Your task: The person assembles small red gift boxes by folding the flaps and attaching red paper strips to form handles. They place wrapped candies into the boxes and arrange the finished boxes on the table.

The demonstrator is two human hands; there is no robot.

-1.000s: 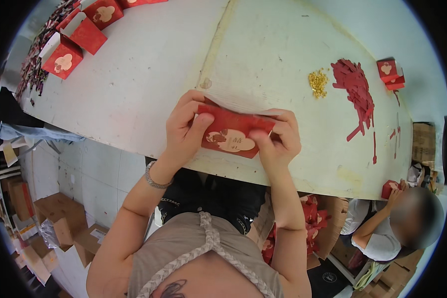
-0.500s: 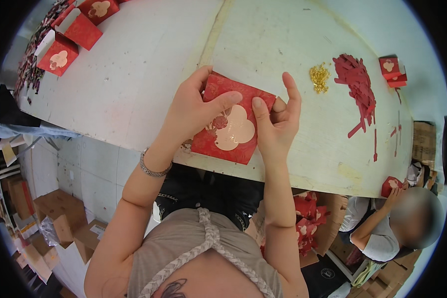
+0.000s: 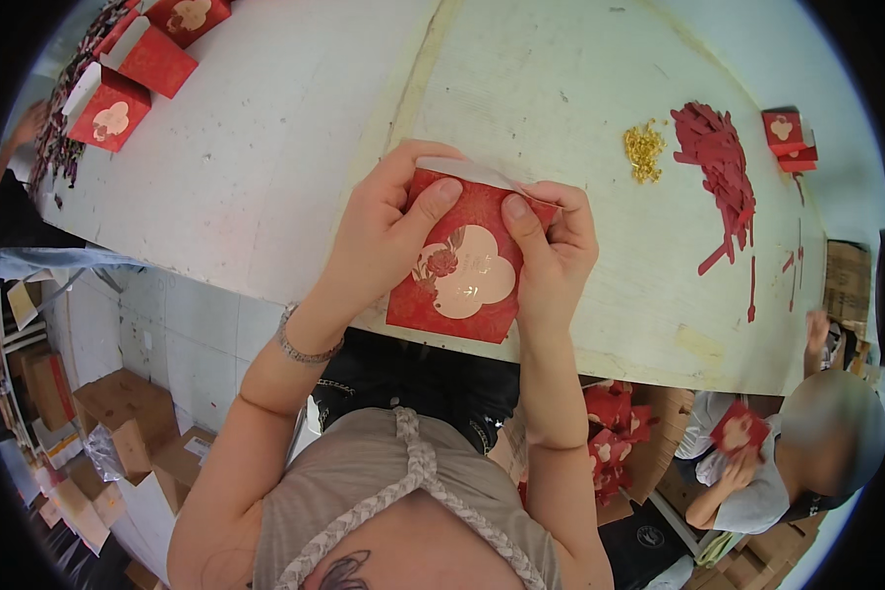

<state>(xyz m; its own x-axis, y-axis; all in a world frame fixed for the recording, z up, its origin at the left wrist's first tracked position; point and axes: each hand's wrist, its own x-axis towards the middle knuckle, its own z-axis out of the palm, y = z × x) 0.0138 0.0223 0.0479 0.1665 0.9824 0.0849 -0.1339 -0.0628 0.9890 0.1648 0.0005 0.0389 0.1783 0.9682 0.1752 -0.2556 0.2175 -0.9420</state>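
I count on counter (image 3: pixel 285 177): one gold heap (image 3: pixel 644 152), one red-strip heap (image 3: pixel 715 162), two right-end boxes (image 3: pixel 784 131), at least three left-end boxes (image 3: pixel 152 59); over counter's near edge, one held box (image 3: pixel 467 270).

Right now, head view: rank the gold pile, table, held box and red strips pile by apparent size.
1. Table
2. Held box
3. Red strips pile
4. Gold pile

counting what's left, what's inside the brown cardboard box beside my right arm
A heap of red pieces with pale printed patches shows inside the brown cardboard box. Your right arm hides part of it; whatever lies beneath is covered.
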